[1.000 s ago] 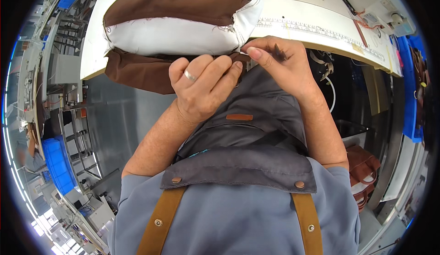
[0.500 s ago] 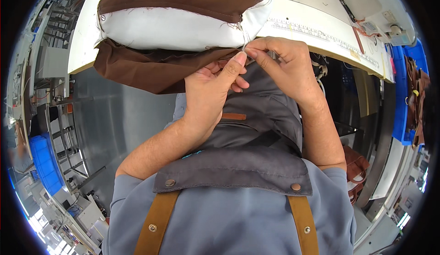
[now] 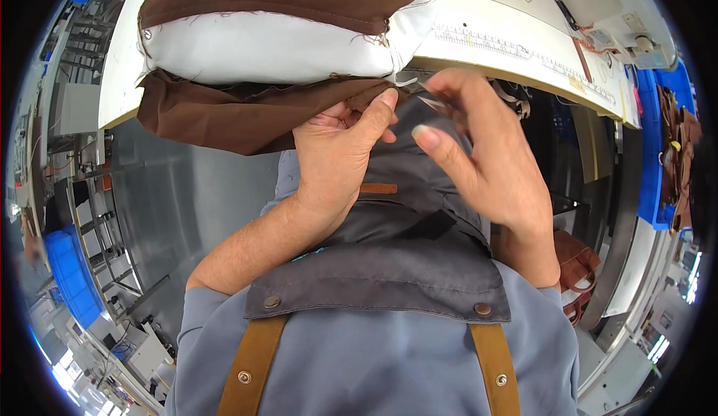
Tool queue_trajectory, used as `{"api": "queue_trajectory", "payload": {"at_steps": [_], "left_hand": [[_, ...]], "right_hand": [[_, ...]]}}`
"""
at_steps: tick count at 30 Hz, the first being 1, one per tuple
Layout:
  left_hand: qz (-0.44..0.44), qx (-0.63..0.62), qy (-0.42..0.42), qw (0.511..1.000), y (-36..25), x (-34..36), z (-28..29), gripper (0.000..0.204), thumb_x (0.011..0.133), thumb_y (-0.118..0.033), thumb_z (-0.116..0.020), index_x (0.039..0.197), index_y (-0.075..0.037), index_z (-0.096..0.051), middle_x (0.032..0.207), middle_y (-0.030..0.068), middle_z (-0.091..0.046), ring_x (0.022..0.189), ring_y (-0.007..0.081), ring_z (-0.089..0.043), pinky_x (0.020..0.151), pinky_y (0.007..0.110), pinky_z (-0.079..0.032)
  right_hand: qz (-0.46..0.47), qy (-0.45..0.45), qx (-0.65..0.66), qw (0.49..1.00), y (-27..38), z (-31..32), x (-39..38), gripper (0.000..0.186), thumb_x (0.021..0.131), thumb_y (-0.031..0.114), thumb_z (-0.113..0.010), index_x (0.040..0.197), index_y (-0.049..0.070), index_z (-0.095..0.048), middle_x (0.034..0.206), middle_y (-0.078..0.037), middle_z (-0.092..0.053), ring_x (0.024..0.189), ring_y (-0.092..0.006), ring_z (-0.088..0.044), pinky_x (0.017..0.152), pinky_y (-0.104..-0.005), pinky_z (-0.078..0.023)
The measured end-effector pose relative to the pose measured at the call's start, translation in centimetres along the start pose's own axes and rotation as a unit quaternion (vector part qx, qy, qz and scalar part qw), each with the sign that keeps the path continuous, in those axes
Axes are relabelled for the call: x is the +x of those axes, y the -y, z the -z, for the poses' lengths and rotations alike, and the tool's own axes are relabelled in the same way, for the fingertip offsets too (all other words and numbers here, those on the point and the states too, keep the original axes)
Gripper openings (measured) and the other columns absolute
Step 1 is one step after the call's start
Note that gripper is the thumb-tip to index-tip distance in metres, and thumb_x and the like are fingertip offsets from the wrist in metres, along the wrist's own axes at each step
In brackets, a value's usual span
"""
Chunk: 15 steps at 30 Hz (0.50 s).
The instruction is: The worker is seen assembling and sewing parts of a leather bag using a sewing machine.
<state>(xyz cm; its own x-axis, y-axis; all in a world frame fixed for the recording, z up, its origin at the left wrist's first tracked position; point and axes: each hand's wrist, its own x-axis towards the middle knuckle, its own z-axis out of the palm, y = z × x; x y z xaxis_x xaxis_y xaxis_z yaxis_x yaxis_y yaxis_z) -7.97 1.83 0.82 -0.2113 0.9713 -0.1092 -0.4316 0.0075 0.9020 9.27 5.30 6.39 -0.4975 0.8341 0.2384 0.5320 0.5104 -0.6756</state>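
Note:
A sewn piece of brown cloth (image 3: 224, 121) and white lining (image 3: 262, 46) lies over the table's front edge, its lower brown flap hanging down. My left hand (image 3: 336, 136) is closed on the right corner of that flap, thumb on top and fingers beneath. A short white strip (image 3: 404, 82) sticks out of the corner just beyond my thumb. To the right, my right hand (image 3: 486, 154) is raised and somewhat blurred. Thread snips (image 3: 432, 103) sit in it, their two pointed blades apart and facing the cloth corner; the handle is hidden by my fingers.
The white table (image 3: 516, 53) has a printed ruler scale along its front. Tweezers (image 3: 561, 3) and a machine base (image 3: 628, 20) are at the back right. Blue bins stand on both sides, the right bin (image 3: 651, 154) with brown pieces. A brown bag (image 3: 576, 266) is low at right.
My right hand has let go of the cloth corner and drawn back right, and the snips' blades now show. My left hand keeps its pinch. The cloth has shifted slightly left in view.

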Motion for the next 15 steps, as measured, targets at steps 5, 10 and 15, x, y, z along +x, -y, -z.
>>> {"api": "queue_trajectory", "payload": {"at_steps": [5, 10, 15], "left_hand": [[-0.007, 0.022, -0.004, 1.000, 0.1, -0.2, -0.2, 0.010, 0.093, -0.007, -0.072, 0.101, 0.000, -0.072, 0.086, 0.0078, -0.072, 0.073, 0.0110, -0.065, 0.064, 0.025, -0.055], [-0.019, 0.015, -0.009, 1.000, 0.5, -0.1, -0.2, 0.009, 0.093, -0.006, -0.073, 0.098, 0.000, -0.071, 0.086, 0.0082, -0.072, 0.072, 0.0115, -0.066, 0.066, 0.025, -0.056], [-0.032, 0.023, -0.011, 0.999, 0.8, -0.2, 0.0, 0.010, 0.092, -0.007, -0.074, 0.098, 0.001, -0.071, 0.086, 0.0083, -0.072, 0.072, 0.0114, -0.066, 0.067, 0.025, -0.056]], "right_hand": [[-0.019, -0.002, 0.048, 0.999, 0.0, -0.5, -0.5, 0.027, 0.092, 0.014, -0.070, 0.112, -0.003, -0.063, 0.088, -0.015, -0.063, 0.079, -0.0329, -0.063, 0.071, -0.0382, -0.052], [-0.059, 0.000, 0.093, 0.994, -0.7, -1.1, -0.3, 0.022, 0.093, 0.012, -0.070, 0.110, -0.003, -0.070, 0.086, -0.015, -0.066, 0.074, -0.0289, -0.064, 0.067, -0.0359, -0.051], [-0.079, -0.007, 0.132, 0.988, -1.1, -1.4, -0.2, 0.023, 0.093, 0.013, -0.069, 0.111, -0.001, -0.072, 0.084, -0.015, -0.066, 0.071, -0.0257, -0.064, 0.065, -0.0335, -0.049]]}}
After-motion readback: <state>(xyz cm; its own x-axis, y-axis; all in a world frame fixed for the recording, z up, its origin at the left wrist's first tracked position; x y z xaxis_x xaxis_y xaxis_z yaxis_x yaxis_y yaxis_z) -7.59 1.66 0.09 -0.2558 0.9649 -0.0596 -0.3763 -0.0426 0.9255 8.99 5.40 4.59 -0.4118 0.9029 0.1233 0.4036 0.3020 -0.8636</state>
